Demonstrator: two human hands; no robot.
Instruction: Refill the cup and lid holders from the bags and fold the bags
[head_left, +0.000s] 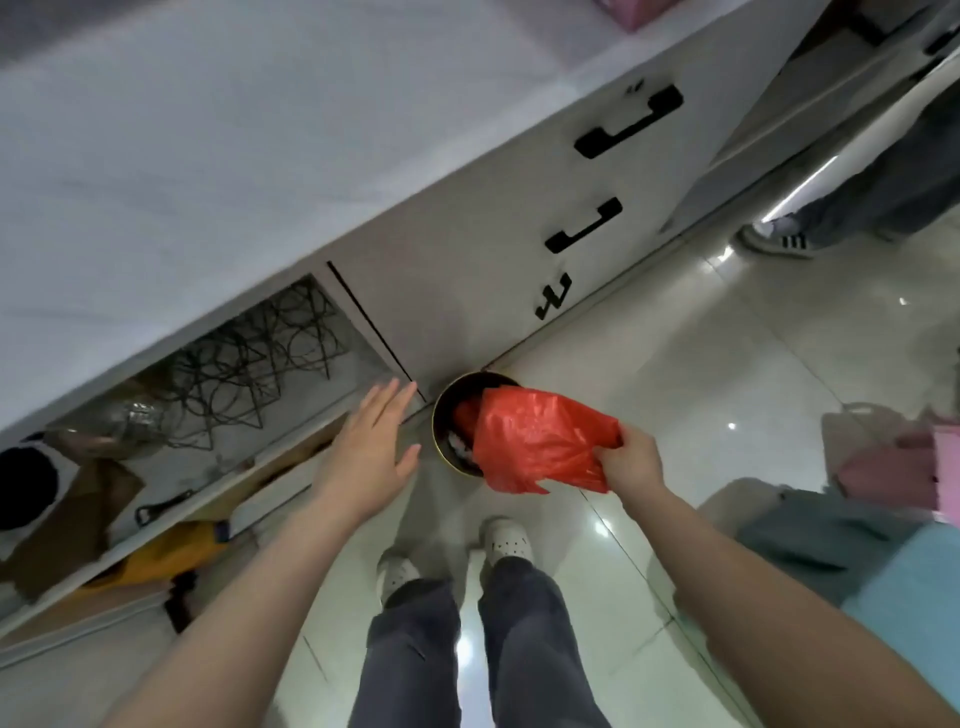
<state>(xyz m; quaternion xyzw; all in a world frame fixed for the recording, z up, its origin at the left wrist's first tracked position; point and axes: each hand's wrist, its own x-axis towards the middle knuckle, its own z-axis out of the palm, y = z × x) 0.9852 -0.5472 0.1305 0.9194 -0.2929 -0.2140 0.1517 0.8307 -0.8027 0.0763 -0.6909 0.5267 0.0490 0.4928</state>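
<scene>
Your right hand (631, 462) is pinching a crumpled red plastic bag (540, 441) at its right edge, fingers curled tight around a fold of it. The bag is hanging over the open mouth of a round dark bin with a gold-coloured rim (442, 441); the bag's left end is dipping inside the rim, the rest is draping out over the near side. Something pale is lying in the bottom of the bin, too blurred to identify.

Your left hand (371, 452) is hovering flat, fingers straight and slightly spread, holding nothing, just left of the bin and in front of the open lower shelf of the white counter (260, 130). A tangle of thin dark wire pieces (249, 374) is sitting on that shelf, with brown cardboard (67, 535) further left.

You're standing on a glossy pale tile floor (701, 364) in white perforated clogs (506, 540) and dark trousers, toes pointing at the bin. The bin is sitting against the counter base, below black bar handles (628, 122).

Someone else's striped shoe (779, 241) is showing top right.
</scene>
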